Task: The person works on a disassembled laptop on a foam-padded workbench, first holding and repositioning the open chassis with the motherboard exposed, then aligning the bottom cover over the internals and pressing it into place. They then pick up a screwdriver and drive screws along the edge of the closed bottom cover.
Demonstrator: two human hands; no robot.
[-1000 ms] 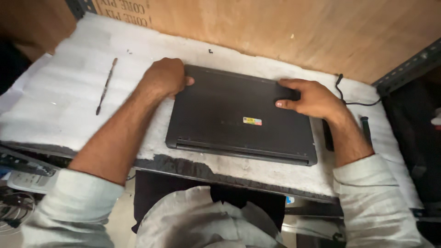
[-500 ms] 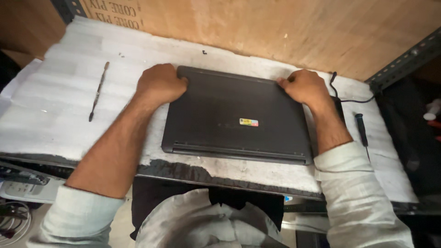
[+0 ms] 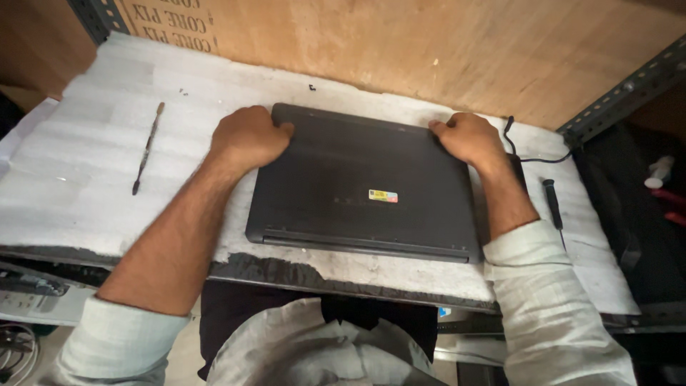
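A dark grey laptop (image 3: 364, 187) lies closed and bottom side up on a white foam sheet (image 3: 78, 179), with a small coloured sticker near its middle. My left hand (image 3: 246, 137) grips the laptop's far left corner, fingers curled over the edge. My right hand (image 3: 468, 139) grips the far right corner the same way. Both forearms reach in from the near side, with pale sleeves rolled back.
A thin metal pry tool (image 3: 146, 148) lies on the foam to the left. A black screwdriver (image 3: 552, 201) and a black cable (image 3: 532, 154) lie to the right. A cardboard wall (image 3: 443, 50) stands behind. A metal rack upright (image 3: 622, 89) rises at the right.
My right hand has slid from the laptop's right edge up to its far right corner. My left hand has stayed at the far left corner. The laptop has barely moved.
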